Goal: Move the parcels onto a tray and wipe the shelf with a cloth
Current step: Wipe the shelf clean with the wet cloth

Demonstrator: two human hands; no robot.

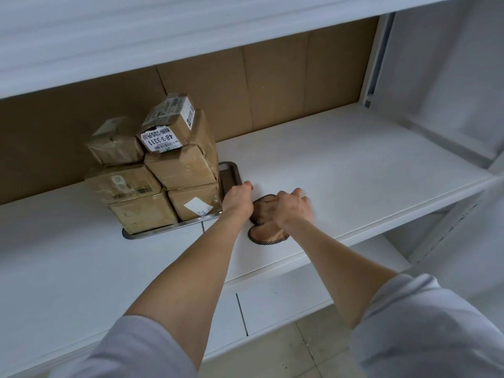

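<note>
Your 2 grey sleeves are cut off by the bottom edge. The shelf's near edge passes under your forearms, with tiled floor below it. The cloth lies close to that edge. Only its near part shows; the rest is hidden under your right hand, whose fingers curl over it and hold it against the shelf.

Your left hand sits just left of the cloth, at the near right corner of the tray. Its fingers bend out of sight, so you cannot tell whether it grips anything.

At least 6 parcels are stacked on the tray, leaving only its right strip showing. White shelf surface stretches from your hands right to the side wall. The cardboard back stands behind the stack, and the upper shelf above is blurred.
</note>
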